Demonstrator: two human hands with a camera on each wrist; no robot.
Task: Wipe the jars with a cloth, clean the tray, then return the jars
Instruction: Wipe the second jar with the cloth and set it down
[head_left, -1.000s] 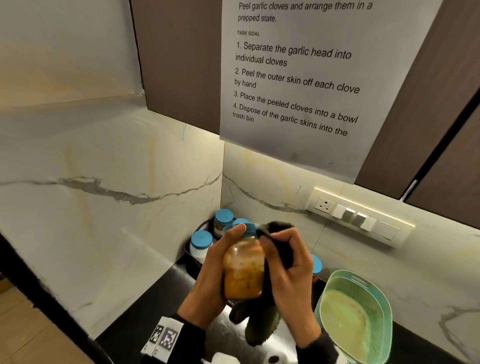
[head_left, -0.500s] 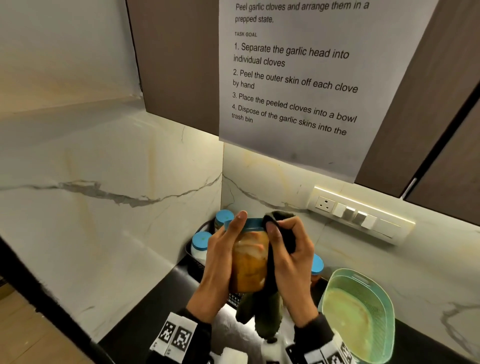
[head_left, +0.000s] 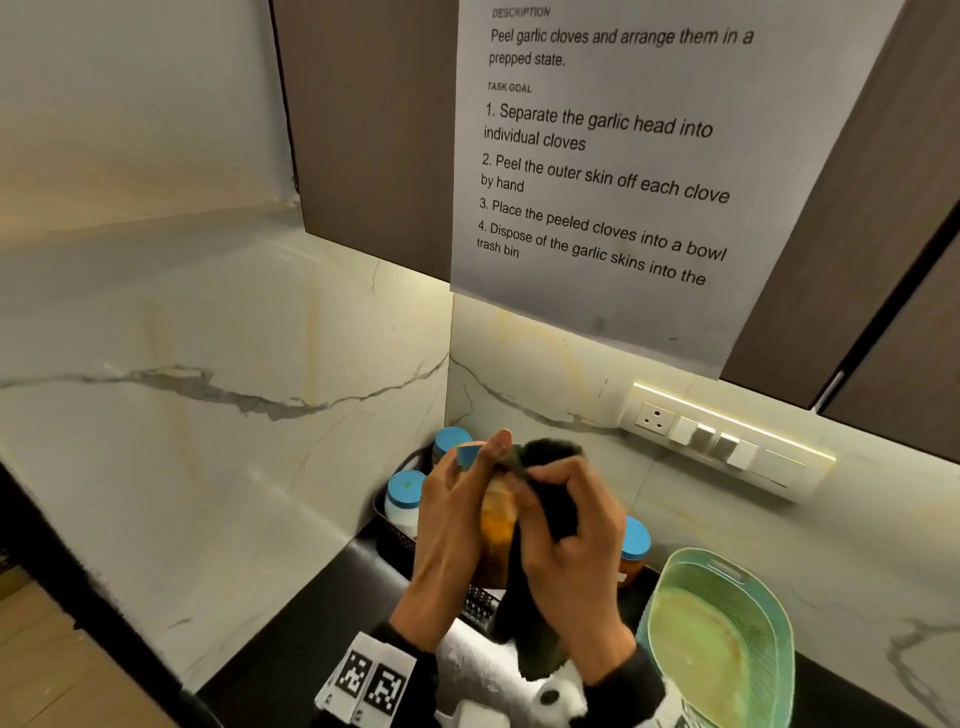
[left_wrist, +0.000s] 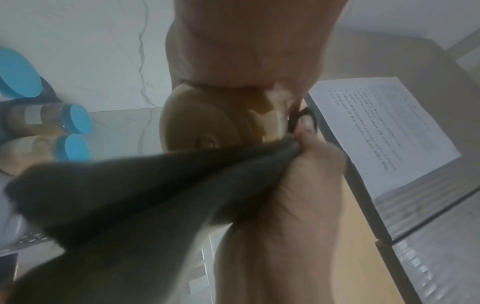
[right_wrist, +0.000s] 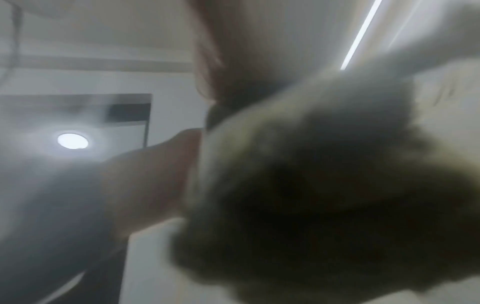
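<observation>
My left hand (head_left: 457, 519) grips a glass jar (head_left: 493, 519) of orange-brown contents with a blue lid, held up above the counter. My right hand (head_left: 566, 525) holds a dark cloth (head_left: 550, 499) pressed against the jar's right side; the cloth's tail hangs down below the hands. The left wrist view shows the jar's round bottom (left_wrist: 205, 125) and the dark cloth (left_wrist: 145, 195) draped under it. Blur fills the right wrist view, where the cloth (right_wrist: 324, 185) takes up most of the frame. Behind the hands a dark tray (head_left: 395, 535) in the corner holds two blue-lidded jars (head_left: 405, 499).
Another blue-lidded jar (head_left: 631, 551) stands right of the hands. A green basket (head_left: 722, 639) sits at the right on the black counter (head_left: 311, 634). A paper towel roll (head_left: 498, 670) lies near my wrists. Marble walls, a switch panel (head_left: 727, 441) and cabinets enclose the corner.
Both hands have risen slightly with the jar. The left hand has turned the jar so less glass shows, and the right hand's cloth has slid across its side.
</observation>
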